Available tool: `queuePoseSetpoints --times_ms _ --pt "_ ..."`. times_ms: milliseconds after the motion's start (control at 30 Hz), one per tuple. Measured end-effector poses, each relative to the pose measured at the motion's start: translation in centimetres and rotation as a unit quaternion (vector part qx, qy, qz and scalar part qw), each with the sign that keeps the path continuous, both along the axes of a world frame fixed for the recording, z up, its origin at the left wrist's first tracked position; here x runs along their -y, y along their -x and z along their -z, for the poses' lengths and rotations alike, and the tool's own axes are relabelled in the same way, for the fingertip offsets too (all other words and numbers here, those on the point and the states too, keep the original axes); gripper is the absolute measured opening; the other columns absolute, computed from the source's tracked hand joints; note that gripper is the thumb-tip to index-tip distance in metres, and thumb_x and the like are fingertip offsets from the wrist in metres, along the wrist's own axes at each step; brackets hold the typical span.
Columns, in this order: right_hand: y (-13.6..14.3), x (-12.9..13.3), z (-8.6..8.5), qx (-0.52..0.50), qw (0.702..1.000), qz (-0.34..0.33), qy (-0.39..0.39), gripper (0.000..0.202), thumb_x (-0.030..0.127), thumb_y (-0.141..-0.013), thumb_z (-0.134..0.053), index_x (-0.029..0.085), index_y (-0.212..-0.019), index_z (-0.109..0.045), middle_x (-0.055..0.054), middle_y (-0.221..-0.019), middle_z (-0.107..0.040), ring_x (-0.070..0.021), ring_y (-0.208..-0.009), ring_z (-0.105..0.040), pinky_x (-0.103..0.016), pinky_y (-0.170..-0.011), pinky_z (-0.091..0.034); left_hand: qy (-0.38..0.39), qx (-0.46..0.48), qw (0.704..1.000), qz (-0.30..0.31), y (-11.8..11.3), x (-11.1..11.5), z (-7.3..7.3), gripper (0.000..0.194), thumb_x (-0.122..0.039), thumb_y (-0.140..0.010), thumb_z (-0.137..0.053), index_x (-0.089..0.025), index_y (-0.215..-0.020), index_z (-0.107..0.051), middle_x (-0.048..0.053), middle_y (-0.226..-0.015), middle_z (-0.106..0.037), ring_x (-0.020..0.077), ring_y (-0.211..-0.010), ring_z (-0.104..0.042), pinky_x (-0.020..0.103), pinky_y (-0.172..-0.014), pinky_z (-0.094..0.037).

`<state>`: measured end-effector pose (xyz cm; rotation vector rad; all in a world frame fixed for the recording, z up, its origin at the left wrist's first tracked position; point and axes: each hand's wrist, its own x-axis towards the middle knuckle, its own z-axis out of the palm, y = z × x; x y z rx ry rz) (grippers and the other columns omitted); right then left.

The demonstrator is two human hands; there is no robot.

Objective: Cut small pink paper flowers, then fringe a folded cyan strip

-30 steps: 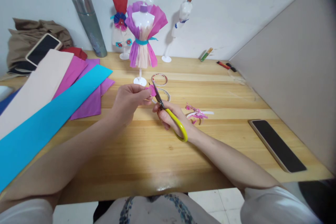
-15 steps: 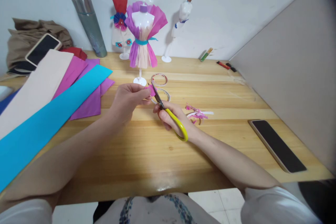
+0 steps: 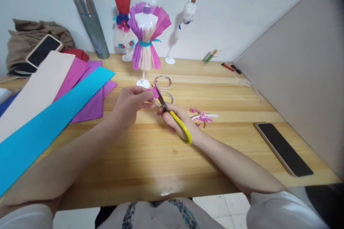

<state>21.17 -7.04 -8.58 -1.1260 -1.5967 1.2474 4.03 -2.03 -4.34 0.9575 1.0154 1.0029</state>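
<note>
My left hand (image 3: 131, 102) pinches a small piece of pink paper (image 3: 155, 92) between thumb and fingers. Yellow-handled scissors (image 3: 182, 125) are gripped in my right hand (image 3: 177, 116), their dark blades slightly apart at the right side of the pink paper. Just behind the hands two tape rolls (image 3: 163, 82) lie flat, the nearer one partly hidden. Beyond them a small mannequin (image 3: 146, 39) stands upright in a purple, pink and cream paper dress with a blue belt. Pink scraps (image 3: 202, 116) lie on a white strip right of my right hand.
Coloured paper sheets (image 3: 53, 107) cover the left side of the wooden table (image 3: 150, 164). Behind them are a phone (image 3: 44, 50), brown cloth (image 3: 40, 30) and a grey flask (image 3: 92, 25). More mannequins (image 3: 122, 25) stand along the wall. Another phone (image 3: 285, 148) lies at the right.
</note>
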Motion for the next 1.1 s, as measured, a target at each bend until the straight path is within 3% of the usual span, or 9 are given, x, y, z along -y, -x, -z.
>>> queuePoseSetpoints --times_ms 300,567,800,1100 --pt "0.0 -0.2 0.0 -0.007 1.000 0.000 -0.013 0.048 0.068 -0.088 -0.064 0.023 -0.079 -0.048 0.005 -0.064 -0.040 -0.0128 -0.056 -0.039 -0.027 -0.049 -0.031 0.021 0.055 0.998 -0.005 -0.3 0.4 0.8 0.023 -0.030 -0.062 -0.088 -0.013 -0.062 -0.072 0.005 -0.069 -0.071 0.0147 -0.068 -0.066 0.029 -0.071 -0.056" --pt "0.0 -0.3 0.4 -0.026 0.999 0.002 -0.020 0.048 0.067 -0.088 -0.065 0.023 -0.080 -0.050 0.004 -0.065 -0.042 -0.0132 -0.057 -0.040 -0.026 -0.049 -0.032 0.057 0.142 0.988 -0.030 -1.3 1.4 1.4 0.016 -0.024 -0.070 -0.083 -0.014 -0.066 -0.072 0.002 -0.069 -0.069 0.0114 -0.069 -0.064 0.026 -0.075 -0.054" --pt "0.0 -0.1 0.7 -0.043 0.999 0.000 -0.029 0.051 0.072 -0.089 -0.063 0.023 -0.082 -0.051 0.004 -0.065 -0.042 -0.0132 -0.057 -0.040 -0.026 -0.048 -0.033 0.064 0.180 0.980 -0.053 -1.9 1.9 1.7 0.016 -0.024 -0.067 -0.086 -0.015 -0.066 -0.072 0.002 -0.068 -0.070 0.0119 -0.069 -0.066 0.026 -0.072 -0.055" --pt "-0.1 -0.1 0.1 -0.013 1.000 -0.007 -0.015 0.054 0.075 -0.087 -0.062 0.023 -0.081 -0.050 0.003 -0.066 -0.043 -0.0133 -0.057 -0.041 -0.027 -0.049 -0.033 0.030 0.128 0.991 -0.019 -1.1 1.5 1.1 0.019 -0.027 -0.069 -0.085 -0.014 -0.065 -0.072 0.003 -0.067 -0.070 0.0123 -0.066 -0.065 0.027 -0.071 -0.056"
